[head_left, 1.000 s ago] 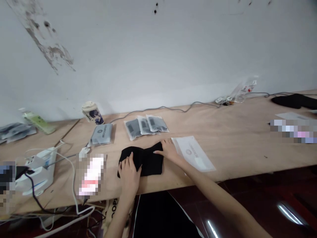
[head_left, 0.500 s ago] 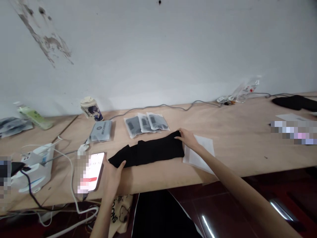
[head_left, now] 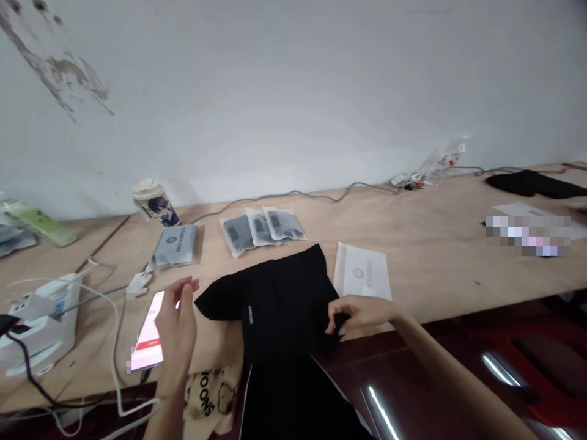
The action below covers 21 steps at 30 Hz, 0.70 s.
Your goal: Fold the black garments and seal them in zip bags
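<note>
Inspecting the head view, the only one fed to my remote station, I found the black cloth spread at the front of the tabletop, its near part running over the edge toward the lap. Its lower limit could not be told from the dark clothing beneath. A small pale label showed on the upper face, left of centre.

The right hand was grasping the near right part of the cloth, with fabric bunched between thumb and fingers. The left hand was released: raised and empty, just beside the left end of the cloth, and partly hiding the phone.

I judged that control from one side only risked skewing the piece. Sound handling called for the left hand to steady the left end, for the bunched fabric to be eased out flat, and for the overhang to be drawn up before any crease was pressed. The label offered a fair reference for squareness.

The white pouch lay just beside the right end; whether it touched the cloth I could not tell. Three packets lay beyond. Low, level movements were advisable, so that no loose fabric swept the pouch or the phone.
</note>
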Tool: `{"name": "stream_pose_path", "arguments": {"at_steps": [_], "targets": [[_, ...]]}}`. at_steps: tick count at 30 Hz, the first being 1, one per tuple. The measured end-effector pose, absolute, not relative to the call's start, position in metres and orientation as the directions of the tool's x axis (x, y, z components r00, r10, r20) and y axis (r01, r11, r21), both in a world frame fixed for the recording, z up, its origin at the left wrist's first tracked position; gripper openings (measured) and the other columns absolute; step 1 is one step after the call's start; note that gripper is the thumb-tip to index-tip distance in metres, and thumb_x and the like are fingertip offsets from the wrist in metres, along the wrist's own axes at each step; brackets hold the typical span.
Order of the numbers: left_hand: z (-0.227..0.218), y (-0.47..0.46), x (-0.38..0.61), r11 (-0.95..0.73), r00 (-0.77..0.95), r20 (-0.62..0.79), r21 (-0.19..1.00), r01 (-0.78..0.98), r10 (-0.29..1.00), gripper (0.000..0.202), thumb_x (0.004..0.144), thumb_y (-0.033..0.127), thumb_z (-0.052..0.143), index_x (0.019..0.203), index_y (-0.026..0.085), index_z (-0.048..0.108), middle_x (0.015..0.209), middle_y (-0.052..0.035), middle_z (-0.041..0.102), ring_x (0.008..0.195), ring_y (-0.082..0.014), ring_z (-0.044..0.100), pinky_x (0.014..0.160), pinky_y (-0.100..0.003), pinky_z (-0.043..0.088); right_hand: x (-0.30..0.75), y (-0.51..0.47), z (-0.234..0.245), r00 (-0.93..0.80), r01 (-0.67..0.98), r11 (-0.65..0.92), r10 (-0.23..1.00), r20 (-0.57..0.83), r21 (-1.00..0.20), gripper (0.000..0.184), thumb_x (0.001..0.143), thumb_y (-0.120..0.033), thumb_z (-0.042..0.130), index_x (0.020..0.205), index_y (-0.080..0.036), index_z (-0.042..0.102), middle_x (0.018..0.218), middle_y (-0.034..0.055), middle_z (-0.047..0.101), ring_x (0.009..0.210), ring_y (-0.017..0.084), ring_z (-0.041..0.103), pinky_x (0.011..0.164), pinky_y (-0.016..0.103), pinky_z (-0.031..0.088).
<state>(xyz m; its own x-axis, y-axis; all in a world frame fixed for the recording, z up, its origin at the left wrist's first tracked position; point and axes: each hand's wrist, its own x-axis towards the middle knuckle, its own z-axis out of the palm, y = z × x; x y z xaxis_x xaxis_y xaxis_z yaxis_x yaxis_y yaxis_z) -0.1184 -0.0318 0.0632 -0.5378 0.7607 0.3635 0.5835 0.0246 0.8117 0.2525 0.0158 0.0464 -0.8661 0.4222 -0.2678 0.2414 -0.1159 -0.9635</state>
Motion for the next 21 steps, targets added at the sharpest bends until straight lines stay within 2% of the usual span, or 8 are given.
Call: {"name": "stream_pose_path", "arguments": {"at_steps": [5,7,9,12,14,16,18,21], "targets": [[0.062,0.009,-0.126,0.068,-0.289,0.246,0.643,0.763,0.925,0.035,0.081,0.047,0.045,0.095,0.021,0.062,0.101,-0.0078,0.068,0.097,-0.0243,0.063,0.089,-0.037,0.044,0.248,0.043,0.028,-0.856,0.161,-0.127,0.475,-0.203,-0.979,0.029,0.078,-0.033,0.067,0.099,-0.017,0.056,0.113,0.01,0.064,0.1,0.019,0.063,0.092,0.04,0.045],[0.056,0.029,-0.133,0.102,-0.197,0.123,0.536,0.838,0.973,0.038,0.077,0.048,0.048,0.098,0.02,0.063,0.104,-0.0097,0.067,0.098,-0.0259,0.062,0.086,-0.037,0.044,0.24,0.061,0.025,-0.754,0.194,-0.069,0.628,-0.194,-0.979,0.031,0.083,-0.043,0.06,0.102,-0.018,0.055,0.112,0.0107,0.064,0.094,0.019,0.065,0.087,0.04,0.048],[0.053,0.047,-0.141,0.144,-0.132,-0.058,0.457,0.878,0.99,0.042,0.069,0.049,0.057,0.099,0.02,0.063,0.099,-0.0091,0.068,0.094,-0.0267,0.063,0.079,-0.034,0.046,0.227,0.08,0.02,-0.529,0.32,0.1,0.844,-0.091,-0.942,0.037,0.085,-0.051,0.052,0.102,-0.019,0.057,0.109,0.0112,0.064,0.093,0.021,0.064,0.084,0.041,0.049],[0.056,0.066,-0.149,0.101,0.063,-0.331,0.454,0.885,0.941,0.04,0.057,0.042,0.066,0.091,0.02,0.064,0.08,-0.0031,0.069,0.079,-0.0242,0.064,0.065,-0.028,0.045,0.206,0.108,0.008,-0.357,0.627,0.402,0.91,0.212,-0.668,0.043,0.08,-0.052,0.059,0.11,-0.021,0.058,0.119,0.0127,0.06,0.112,0.028,0.055,0.096,0.048,0.039],[0.062,0.072,-0.152,0.028,0.205,-0.406,0.499,0.866,0.89,0.036,0.054,0.039,0.069,0.085,0.02,0.064,0.071,0.0007,0.067,0.071,-0.022,0.062,0.06,-0.026,0.043,0.195,0.122,0.001,-0.389,0.759,0.471,0.882,0.268,-0.449,0.047,0.078,-0.052,0.062,0.114,-0.022,0.057,0.125,0.0126,0.057,0.118,0.032,0.049,0.101,0.056,0.029],[0.068,0.076,-0.152,-0.031,0.264,-0.363,0.537,0.843,0.894,0.035,0.054,0.041,0.069,0.081,0.02,0.062,0.068,0.0021,0.064,0.07,-0.021,0.061,0.062,-0.026,0.043,0.188,0.131,-0.004,-0.426,0.822,0.486,0.871,0.245,-0.297,0.041,0.079,-0.051,0.062,0.109,-0.022,0.06,0.119,0.0111,0.061,0.114,0.032,0.051,0.102,0.061,0.02],[0.071,0.078,-0.15,-0.05,0.196,-0.229,0.52,0.853,0.953,0.034,0.06,0.044,0.066,0.083,0.02,0.061,0.071,0.0013,0.063,0.074,-0.0214,0.061,0.066,-0.027,0.043,0.185,0.138,-0.005,-0.443,0.845,0.493,0.862,0.247,-0.209,0.027,0.083,-0.044,0.06,0.097,-0.021,0.064,0.105,0.0079,0.066,0.105,0.029,0.056,0.104,0.061,0.015],[0.064,0.078,-0.146,-0.033,0.027,0.023,0.37,0.928,0.999,0.04,0.069,0.043,0.06,0.101,0.018,0.059,0.09,-0.0051,0.062,0.088,-0.0249,0.06,0.079,-0.032,0.044,0.183,0.146,-0.003,-0.42,0.87,0.477,0.849,0.32,-0.124,0.013,0.088,-0.028,0.054,0.086,-0.02,0.065,0.093,0.0056,0.067,0.097,0.025,0.057,0.105,0.055,0.015]]}}
